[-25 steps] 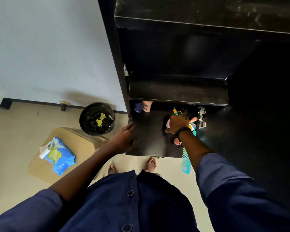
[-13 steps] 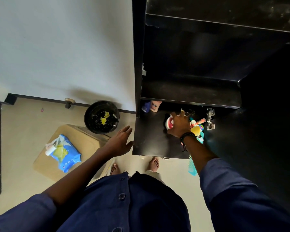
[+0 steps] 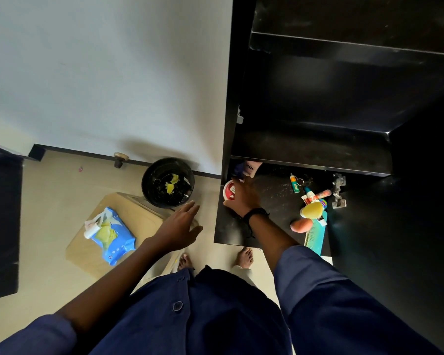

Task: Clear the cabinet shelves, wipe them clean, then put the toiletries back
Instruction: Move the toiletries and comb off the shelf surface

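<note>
Gripping the red-and-white tub (image 3: 228,192) with the right hand (image 3: 242,198), fingers (image 3: 241,181) curled over the lid, thumb at the near rim. Placed at the far-left edge of the lower shelf (image 3: 272,201), just under the upper shelf (image 3: 310,149). Holding nothing in the left hand (image 3: 181,225): released, spread flat, hovering above the floor near the black bin (image 3: 167,181).

Probably rigid plastic, round, low, smooth-lidded, light. Likely slick if any cream is on it. Best taken from above across the full width and kept level in case the lid sits loose. Not fragile by the look of it.

Matt black board for both shelves, dusty, with pale specks and smears on the lower one.

Further right on the same shelf, well apart from the tub:
- green-and-orange stick (image 3: 295,184) with a key ring: tiny, hard, apt to roll.
- red-and-white tube (image 3: 315,196): soft-walled, squeezable.
- yellow rounded thing (image 3: 312,210): cannot tell what.
- orange lump (image 3: 301,224): soft-looking.
- teal comb (image 3: 317,237): thin, stiff, overhanging the front edge. Pinch by the spine.

Bare metal hinge (image 3: 338,192) just beside these. Purple and pink items (image 3: 246,167) at the back, half hidden, unidentifiable.

On the floor, a blue wipes pack (image 3: 110,235) of crinkly soft film, lying on a tan board (image 3: 139,219).
</note>
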### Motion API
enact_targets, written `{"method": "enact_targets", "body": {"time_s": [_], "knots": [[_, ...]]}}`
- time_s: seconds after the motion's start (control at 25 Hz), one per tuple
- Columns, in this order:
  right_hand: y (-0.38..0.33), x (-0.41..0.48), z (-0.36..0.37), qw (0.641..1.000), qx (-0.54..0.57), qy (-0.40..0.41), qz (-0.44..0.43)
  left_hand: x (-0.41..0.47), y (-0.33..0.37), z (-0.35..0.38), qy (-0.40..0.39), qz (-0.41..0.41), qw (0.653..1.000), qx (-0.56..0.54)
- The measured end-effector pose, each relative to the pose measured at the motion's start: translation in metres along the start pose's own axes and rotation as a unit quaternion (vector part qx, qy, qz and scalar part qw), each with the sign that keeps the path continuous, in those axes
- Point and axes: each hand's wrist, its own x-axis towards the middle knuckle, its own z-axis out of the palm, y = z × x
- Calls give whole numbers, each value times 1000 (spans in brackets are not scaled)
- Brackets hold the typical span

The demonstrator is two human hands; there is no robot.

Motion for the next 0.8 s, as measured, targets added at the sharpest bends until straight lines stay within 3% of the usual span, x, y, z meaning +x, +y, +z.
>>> {"method": "enact_targets", "body": {"time_s": [0.12,0.2,0.4,0.52,0.8], "knots": [[9,-16,-4,996,87,22,18,3,8,3,-9,10,1000,-1],[22,-31,-10,994,88,58,21,7,19,7,-11,23,1000,-4],[69,-75,-36,979,-75,182,56,18,56,22,-17,72,997,15],[92,-95,-41,958,-113,241,107,23,77,30,-23,97,995,26],[132,-105,-36,962,33,212,167,34,94,41,-53,118,990,61]]}}
